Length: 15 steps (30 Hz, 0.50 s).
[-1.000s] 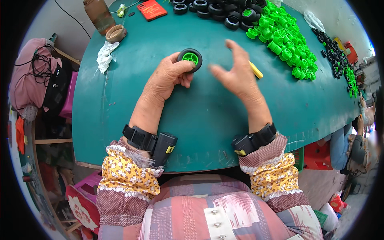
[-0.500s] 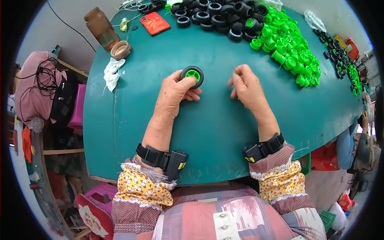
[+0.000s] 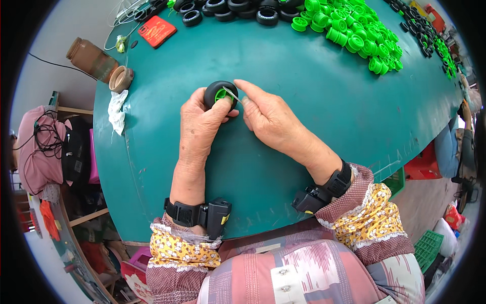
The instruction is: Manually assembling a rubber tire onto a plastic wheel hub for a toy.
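Observation:
My left hand grips a toy wheel, a black tyre with a bright green hub inside, its thumb on the hub. My right hand pinches a thin, pale pointed tool between thumb and fingers. The tool's tip reaches to the wheel's rim, where hub and tyre meet. Both hands are over the middle of the green table. How far the tip goes in I cannot tell.
Loose black tyres and a pile of green hubs lie along the far side. At the far left are a red phone, a brown bottle, its lid and a white tissue. Another person sits at the right.
My right hand has moved left to the wheel, bringing the thin tool against it. The wheel has tilted in my left hand. The whole view has shifted slightly.

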Tool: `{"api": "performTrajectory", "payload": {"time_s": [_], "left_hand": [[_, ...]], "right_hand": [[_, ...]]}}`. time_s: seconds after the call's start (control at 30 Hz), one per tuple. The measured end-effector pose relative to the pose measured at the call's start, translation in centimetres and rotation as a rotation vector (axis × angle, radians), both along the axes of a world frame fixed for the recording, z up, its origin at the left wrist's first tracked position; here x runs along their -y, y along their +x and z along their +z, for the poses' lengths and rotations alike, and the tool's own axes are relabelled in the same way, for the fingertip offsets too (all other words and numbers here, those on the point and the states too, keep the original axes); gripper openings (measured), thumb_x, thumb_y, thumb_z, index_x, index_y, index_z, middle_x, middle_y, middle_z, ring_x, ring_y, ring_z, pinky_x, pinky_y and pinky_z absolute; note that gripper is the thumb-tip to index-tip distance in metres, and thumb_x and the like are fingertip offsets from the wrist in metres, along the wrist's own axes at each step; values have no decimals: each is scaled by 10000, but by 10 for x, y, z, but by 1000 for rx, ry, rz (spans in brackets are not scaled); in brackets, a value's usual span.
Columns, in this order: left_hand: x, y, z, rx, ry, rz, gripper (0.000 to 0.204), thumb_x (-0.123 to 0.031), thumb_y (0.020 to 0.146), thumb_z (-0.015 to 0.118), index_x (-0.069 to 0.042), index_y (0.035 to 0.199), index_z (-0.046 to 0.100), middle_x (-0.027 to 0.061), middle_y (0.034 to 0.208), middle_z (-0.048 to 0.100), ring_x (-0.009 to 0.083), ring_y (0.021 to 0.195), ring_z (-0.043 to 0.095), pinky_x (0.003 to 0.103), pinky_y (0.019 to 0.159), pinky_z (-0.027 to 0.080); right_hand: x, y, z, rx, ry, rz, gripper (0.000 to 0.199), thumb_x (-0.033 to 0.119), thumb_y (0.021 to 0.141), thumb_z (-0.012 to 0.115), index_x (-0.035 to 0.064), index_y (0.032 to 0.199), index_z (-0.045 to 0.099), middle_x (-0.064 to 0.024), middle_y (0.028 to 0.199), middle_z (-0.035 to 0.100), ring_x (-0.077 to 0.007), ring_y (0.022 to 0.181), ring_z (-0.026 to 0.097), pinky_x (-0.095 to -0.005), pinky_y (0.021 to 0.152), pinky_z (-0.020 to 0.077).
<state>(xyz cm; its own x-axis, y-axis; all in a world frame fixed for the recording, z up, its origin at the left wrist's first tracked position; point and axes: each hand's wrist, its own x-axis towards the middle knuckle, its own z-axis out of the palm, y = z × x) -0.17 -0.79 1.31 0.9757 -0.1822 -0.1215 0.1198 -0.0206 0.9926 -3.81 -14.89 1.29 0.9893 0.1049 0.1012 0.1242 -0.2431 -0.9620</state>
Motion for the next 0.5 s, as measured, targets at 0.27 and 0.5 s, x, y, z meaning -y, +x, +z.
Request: {"api": "performTrajectory", "payload": {"time_s": [0.27,0.5], "left_hand": [[2,-5,1,115,-27,14,300,-85,760,585,13,1038,529,47,804,579,116,659,586,220,565,482],[2,-6,-6,752,574,58,348,23,715,579,-50,1049,517,139,859,591,232,721,603,315,617,481]], "right_hand": [[-3,-5,3,116,-249,-68,278,82,833,415,-22,1088,449,-235,756,577,-395,687,559,-466,600,437],[4,2,-4,62,-109,-7,335,69,855,411,-12,1177,455,-76,646,540,-150,563,502,-276,546,424]]}}
